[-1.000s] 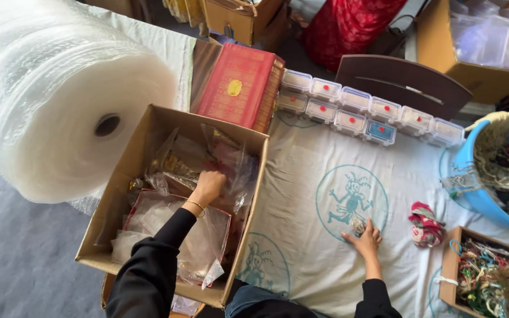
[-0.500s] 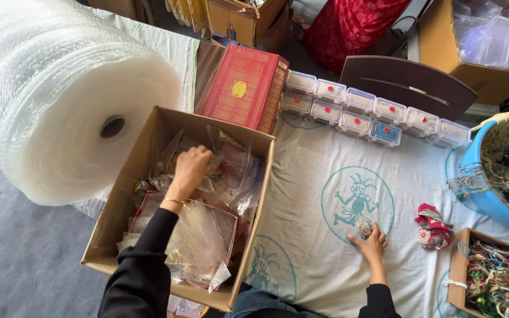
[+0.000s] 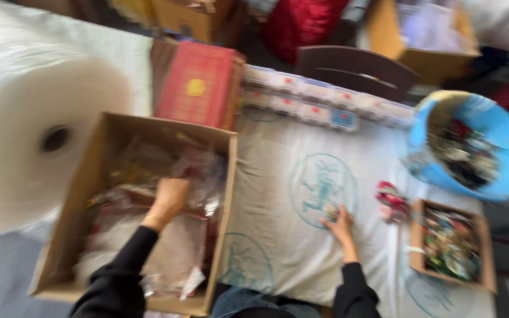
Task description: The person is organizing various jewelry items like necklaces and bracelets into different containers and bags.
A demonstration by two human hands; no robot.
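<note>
My left hand (image 3: pixel 169 195) reaches down into an open cardboard box (image 3: pixel 78 194) filled with clear plastic bags (image 3: pixel 166 259), its fingers curled among the bags; the blur hides whether it grips one. My right hand (image 3: pixel 341 219) rests on the white cloth (image 3: pixel 278 176) over a blue printed circle, fingers bent around a small shiny object (image 3: pixel 330 212). Both sleeves are black.
A big bubble wrap roll (image 3: pixel 36 135) lies left of the box. Behind are a red box (image 3: pixel 195 82), a row of small clear cases (image 3: pixel 319 100) and a dark chair back (image 3: pixel 354 68). A blue basket (image 3: pixel 502 171), a small cardboard box (image 3: pixel 452 244) of trinkets and a red item (image 3: pixel 390 200) sit right.
My left hand has shifted deeper among the bags in the box. My right hand stays on the cloth at the blue circle. The view has swung and blurred.
</note>
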